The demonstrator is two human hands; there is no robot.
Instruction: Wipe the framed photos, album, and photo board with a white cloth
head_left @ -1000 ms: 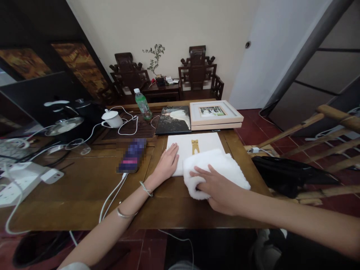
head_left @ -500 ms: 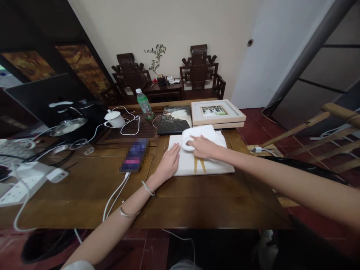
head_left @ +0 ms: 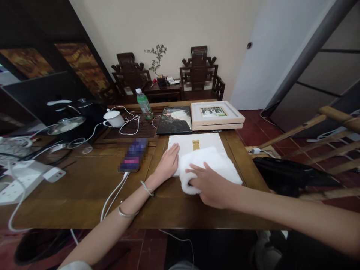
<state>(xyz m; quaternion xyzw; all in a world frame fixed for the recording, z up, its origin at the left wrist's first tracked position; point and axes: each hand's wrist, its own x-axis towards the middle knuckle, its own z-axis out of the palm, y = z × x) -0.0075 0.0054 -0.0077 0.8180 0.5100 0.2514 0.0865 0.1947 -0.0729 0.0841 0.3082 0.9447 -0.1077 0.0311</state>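
Note:
A white board (head_left: 182,141), the back of a frame or panel with a gold metal piece (head_left: 196,144) on it, lies flat on the wooden table. My left hand (head_left: 168,162) rests along its left edge, fingers stretched out and holding nothing. Over the board's near right part spreads a fluffy white towel (head_left: 213,161), folded and hanging past the near edge. My right hand (head_left: 210,183) grips this towel from above, some fingertips tucked into its fold. Part of the board and the lower end of the gold piece are hidden under the towel.
Behind the board lie a dark photo panel (head_left: 174,120) and stacked pale wooden frames (head_left: 215,116). A phone (head_left: 133,155) with white cables is on the left. Farther left are a green bottle (head_left: 144,105), a lidded white cup (head_left: 113,118) and a power strip (head_left: 24,182).
My right hand has drawn the towel from the board's far part down to its near edge, uncovering the gold piece's upper end. My left hand has stayed put.

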